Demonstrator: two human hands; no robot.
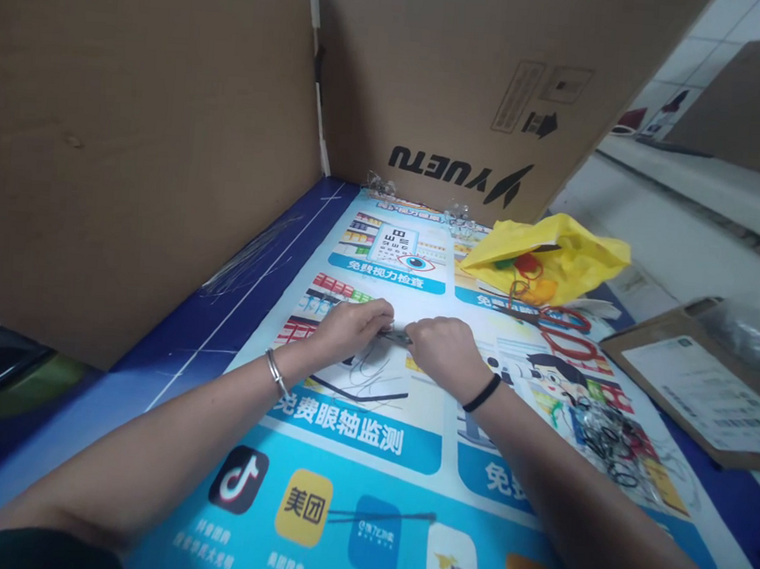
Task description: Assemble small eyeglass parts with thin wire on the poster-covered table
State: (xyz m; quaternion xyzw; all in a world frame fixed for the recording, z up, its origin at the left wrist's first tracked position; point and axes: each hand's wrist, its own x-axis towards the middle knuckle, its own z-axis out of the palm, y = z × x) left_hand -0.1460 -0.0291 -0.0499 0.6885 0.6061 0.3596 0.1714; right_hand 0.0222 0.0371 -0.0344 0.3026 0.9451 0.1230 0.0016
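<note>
My left hand (358, 328) is closed in a pinch at the middle of the printed sheet, with thin wire (368, 369) looping just below its fingers. Close beside it, my right hand (446, 353) is wrapped round a small grey metal tool (398, 335). The tool's tip points left and meets the left fingertips. Its handle is hidden in the right fist, so I cannot tell its exact kind.
Tall cardboard panels (449, 79) wall the back and left. At right lie a yellow bag (553, 254), red-handled scissors (566, 339), a heap of dark wire pieces (617, 443) and a cardboard box (707, 380). Long straight wires (251, 252) lie left; a dark thin stick (381, 518) lies in front.
</note>
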